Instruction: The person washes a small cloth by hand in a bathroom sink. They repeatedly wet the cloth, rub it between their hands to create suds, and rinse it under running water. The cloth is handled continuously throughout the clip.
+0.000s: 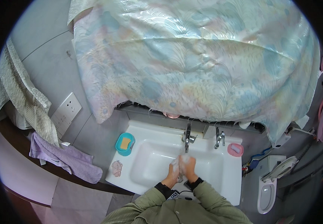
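My left hand (173, 171) and my right hand (188, 167) are pressed together over the white sink (146, 168), below the chrome faucet (187, 137). White lather covers parts of both hands. Their fingers are closed against each other. Something greyish shows low between the palms, too small to make out. Dark cuffs sit at both wrists, below olive-green sleeves. To the left, a turquoise soap dish (124, 144) holds a yellow bar of soap (125, 143). A crumpled pale pink cloth (117, 168) lies on the sink's left rim.
A second chrome tap (219, 139) and a pink soap dish (235, 150) are on the right. A pastel patterned curtain (191, 67) hangs beyond the sink. Towels, including a purple towel (64, 158), hang at left. A toilet (268, 194) stands at lower right.
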The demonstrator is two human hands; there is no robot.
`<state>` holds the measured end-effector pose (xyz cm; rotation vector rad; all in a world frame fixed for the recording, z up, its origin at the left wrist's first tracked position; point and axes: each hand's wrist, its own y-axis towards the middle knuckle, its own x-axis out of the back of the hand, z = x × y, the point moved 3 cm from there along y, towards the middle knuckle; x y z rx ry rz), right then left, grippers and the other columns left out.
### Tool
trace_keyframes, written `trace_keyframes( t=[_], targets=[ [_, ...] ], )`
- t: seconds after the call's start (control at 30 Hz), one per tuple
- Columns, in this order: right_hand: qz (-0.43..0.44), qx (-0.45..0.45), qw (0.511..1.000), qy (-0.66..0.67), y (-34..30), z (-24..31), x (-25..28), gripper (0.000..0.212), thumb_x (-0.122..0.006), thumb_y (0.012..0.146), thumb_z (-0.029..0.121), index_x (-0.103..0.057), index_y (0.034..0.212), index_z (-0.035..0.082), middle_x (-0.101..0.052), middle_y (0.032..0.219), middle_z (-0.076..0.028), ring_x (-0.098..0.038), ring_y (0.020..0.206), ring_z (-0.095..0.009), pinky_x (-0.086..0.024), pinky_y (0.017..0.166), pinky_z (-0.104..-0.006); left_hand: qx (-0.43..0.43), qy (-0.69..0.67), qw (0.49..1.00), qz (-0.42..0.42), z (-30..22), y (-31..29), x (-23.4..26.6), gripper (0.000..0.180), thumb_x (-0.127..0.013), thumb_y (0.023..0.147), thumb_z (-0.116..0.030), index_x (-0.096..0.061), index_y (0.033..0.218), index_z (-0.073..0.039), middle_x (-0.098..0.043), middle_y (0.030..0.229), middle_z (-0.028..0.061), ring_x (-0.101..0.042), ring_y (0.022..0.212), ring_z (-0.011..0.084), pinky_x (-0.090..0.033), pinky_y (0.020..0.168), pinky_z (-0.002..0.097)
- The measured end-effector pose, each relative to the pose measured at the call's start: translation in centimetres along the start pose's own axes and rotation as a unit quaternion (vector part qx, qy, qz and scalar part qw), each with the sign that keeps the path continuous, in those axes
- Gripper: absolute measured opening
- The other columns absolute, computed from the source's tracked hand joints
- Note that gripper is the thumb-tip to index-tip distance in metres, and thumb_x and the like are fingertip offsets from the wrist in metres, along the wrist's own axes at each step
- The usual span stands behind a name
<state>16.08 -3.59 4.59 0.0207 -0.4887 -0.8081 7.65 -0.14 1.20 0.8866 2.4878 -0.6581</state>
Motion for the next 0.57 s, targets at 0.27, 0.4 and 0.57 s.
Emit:
trace_keyframes(
  t=[0.27, 0.4, 0.57],
  targets=[
    [0.012, 0.338, 0.939, -0.064, -3.4, 2.7, -0.4, 0.017, -0.064, 0.076, 0.023, -0.059, 0.068, 0.009, -0.058, 0.063, -0.012, -0.057, 0.056, -0.028, -0.043, 0.051, -0.0368, -0.087, 0.01, 0.996, 0.009, -1.7, 0.2, -1.1, 0.03, -0.047, 0.092, -0.039, -0.055, 0.09, -0.01, -0.051, 0.075, -0.0033, -0.048, 0.063, 0.0057, -0.039, 0.051, 0.0215],
    [-0.063, 0.007, 0.994, 0.093, 1.8, -1.7, 1.5, 0.022, -0.067, 0.078, 0.02, -0.06, 0.065, 0.004, -0.058, 0.06, -0.004, -0.051, 0.051, -0.015, -0.039, 0.048, -0.0311, 0.053, 0.048, 0.995, -0.073, -3.7, -1.7, -2.0, 0.036, -0.047, 0.089, -0.05, -0.055, 0.086, -0.014, -0.05, 0.069, -0.0043, -0.045, 0.054, 0.0063, -0.035, 0.044, 0.0213],
    [-0.079, -0.162, 0.919, 0.351, 2.0, -2.8, 3.3, 0.035, -0.057, 0.089, 0.031, -0.05, 0.066, 0.006, -0.042, 0.066, 0.008, -0.033, 0.063, -0.005, -0.029, 0.055, -0.0236, 0.044, -0.025, 0.998, -0.031, -4.9, -0.8, -0.9, 0.046, -0.043, 0.088, -0.056, -0.052, 0.098, -0.012, -0.057, 0.082, 0.0017, -0.051, 0.061, 0.0104, -0.036, 0.042, 0.024]
  ],
)
